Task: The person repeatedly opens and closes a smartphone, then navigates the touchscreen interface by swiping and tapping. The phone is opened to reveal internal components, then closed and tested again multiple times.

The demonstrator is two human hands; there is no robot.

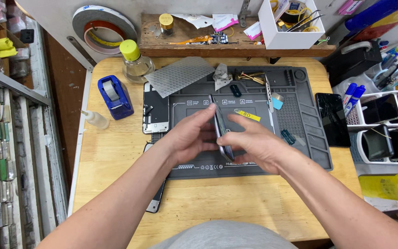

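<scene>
Over the middle of a grey silicone work mat point(300, 138), held on edge between both hands: a slim phone point(220, 131), tilted, its top end pointing away from the body. Left hand point(187, 138) pressed flat against the phone's left face, fingers stretched along it; right hand point(254, 143) cupped on the opposite face, fingertips point(236, 121) near the upper edge. Both hands closed on the phone, no gap visible between palms and device.

Beneath the grip, mat lying on a pale wooden tabletop point(116, 152). Just beyond the right fingertips, a small yellow tag point(247, 115). Farther right of the grip, a metal pry tool point(268, 94), a light blue pick point(277, 101) and a small teal part point(287, 136). Beyond the grip toward the wall, a perforated grey sheet point(183, 74) and gold tweezers point(249, 77). Left of the grip, a dark phone frame point(155, 110), then a blue tape dispenser point(114, 97), a clear bottle with yellow cap point(133, 62) and a small dropper bottle point(95, 120). Under the left forearm, another dark phone point(155, 203) jutting off the mat's near corner. Right of the mat, a phone with cracked black glass point(332, 119) and a white rack of phones point(388, 129). Behind everything, a wooden shelf point(199, 46) carrying a white box point(284, 27); against the wall, a large roll of tape point(100, 27).
</scene>
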